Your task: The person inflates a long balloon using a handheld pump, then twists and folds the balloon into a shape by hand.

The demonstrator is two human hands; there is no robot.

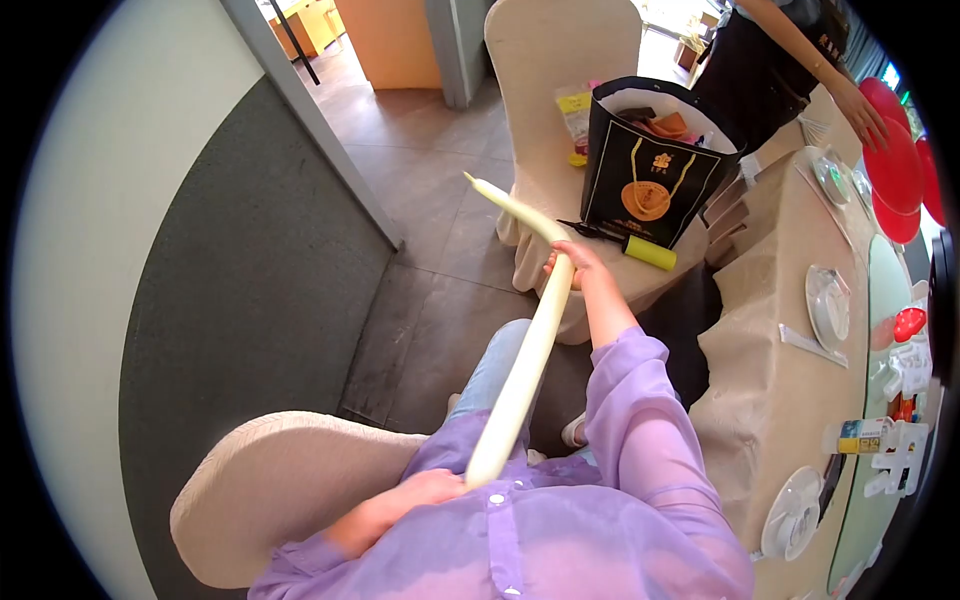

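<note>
1. Grey tiled floor (450,215) stretches past a dark wall panel (235,270).
2. Cloth-covered table (755,350) along the right, set with plates.
3. Pale covered chair (565,60) ahead, with a black bag (650,185) upright on its seat.
4. Long pale-yellow balloon (530,370) slanting over the person's lap, bent towards its narrow far tip.
5. Right hand (577,266) curled closed around the balloon, near the bend.
6. Left hand (432,487) at the balloon's near end; fingers partly hidden, so I can't tell whether they grip.
7. Yellow-green cylinder (650,253) lying beside the bag.
</note>
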